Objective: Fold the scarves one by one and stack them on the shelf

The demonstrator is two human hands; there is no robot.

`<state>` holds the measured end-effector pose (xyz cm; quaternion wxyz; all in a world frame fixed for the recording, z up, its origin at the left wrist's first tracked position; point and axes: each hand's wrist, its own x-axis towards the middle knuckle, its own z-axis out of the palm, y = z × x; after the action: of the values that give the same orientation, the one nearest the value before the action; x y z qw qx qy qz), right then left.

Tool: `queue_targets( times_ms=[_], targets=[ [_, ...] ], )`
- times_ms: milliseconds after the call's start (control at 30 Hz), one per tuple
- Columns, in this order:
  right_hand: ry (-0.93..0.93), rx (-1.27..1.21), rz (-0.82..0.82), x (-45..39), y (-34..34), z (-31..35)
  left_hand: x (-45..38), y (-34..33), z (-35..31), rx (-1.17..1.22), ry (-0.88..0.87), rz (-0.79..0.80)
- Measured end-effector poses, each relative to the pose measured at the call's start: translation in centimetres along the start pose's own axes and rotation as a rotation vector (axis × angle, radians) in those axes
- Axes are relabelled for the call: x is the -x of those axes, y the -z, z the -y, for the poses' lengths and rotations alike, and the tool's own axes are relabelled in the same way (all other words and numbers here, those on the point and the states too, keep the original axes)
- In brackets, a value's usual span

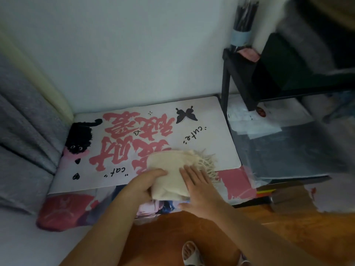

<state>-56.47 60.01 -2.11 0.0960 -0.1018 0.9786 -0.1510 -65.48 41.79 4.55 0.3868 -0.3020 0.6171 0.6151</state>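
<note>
A cream scarf (169, 166) with a fringed end lies folded small on a white desk mat (211, 135) printed with pink characters and a black cat. My left hand (142, 187) grips the scarf's left near edge, fingers curled round the fabric. My right hand (199, 187) lies flat on the scarf's right side, fingers straight, next to the fringe. A black shelf (242, 73) stands at the back right, against the wall.
A grey curtain (23, 131) hangs at the left. Loose papers and plastic sheets (269, 131) lie under and beside the shelf. A pink printed cloth (63, 212) hangs over the desk's front edge. A brown cardboard piece (288, 198) sits at the right.
</note>
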Motion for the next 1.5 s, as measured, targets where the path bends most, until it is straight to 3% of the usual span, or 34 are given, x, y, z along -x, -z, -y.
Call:
queue_targets(
  times_ms=[133,267,433,500,633,767,933,1033,1100,1167,1233,1300,1367,1433,1500],
  targets=[
    [-0.041,-0.152,-0.409,1.3,5.6,0.3,6.1,-6.0,-5.2,-0.027,-0.152,0.091],
    [-0.06,-0.284,-0.876,3.0,15.6,-0.9,15.3,-13.2,-12.0,-0.092,-0.401,0.254],
    [0.058,-0.02,-1.275,6.5,31.3,-4.3,28.7,-21.7,-19.9,-0.125,-0.731,0.466],
    [0.067,0.115,-1.353,8.2,37.0,-6.8,32.8,-25.1,-22.7,-0.138,-0.833,0.521],
    [-0.01,0.318,-1.346,13.5,47.8,-14.1,37.7,-33.8,-26.6,-0.167,-0.873,0.643],
    [-0.07,0.71,-1.388,17.7,58.8,-23.8,38.6,-43.7,-29.7,-0.137,-0.866,0.668],
    [0.01,0.909,-1.232,16.3,64.0,-33.0,35.1,-51.0,-32.4,-0.146,-0.901,0.495],
    [0.071,0.896,-0.95,11.2,58.8,-36.8,26.6,-52.3,-33.9,-0.203,-0.856,0.235],
    [0.127,0.855,-0.823,9.1,55.1,-37.8,22.2,-52.0,-33.0,-0.291,-0.804,-0.027],
    [0.158,0.759,-0.782,8.6,53.7,-37.9,21.6,-51.9,-30.7,-0.528,-0.982,-0.348],
    [0.147,0.633,-0.744,8.2,53.7,-38.2,21.5,-51.9,-29.0,-0.86,-1.35,-0.598],
    [0.098,0.536,-0.595,8.2,54.0,-38.5,21.2,-52.5,-28.0,-1.199,-1.535,-0.548],
    [0.006,0.407,-0.367,8.8,55.5,-38.4,19.9,-53.6,-27.8,-1.474,-1.454,-0.485],
    [-0.049,0.256,-0.181,9.1,57.6,-37.3,18.8,-54.3,-27.4,-1.582,-1.437,-0.536],
    [-0.015,0.123,-0.327,8.0,59.0,-36.5,18.4,-54.8,-27.4,-1.612,-1.493,-0.591]
  ],
)
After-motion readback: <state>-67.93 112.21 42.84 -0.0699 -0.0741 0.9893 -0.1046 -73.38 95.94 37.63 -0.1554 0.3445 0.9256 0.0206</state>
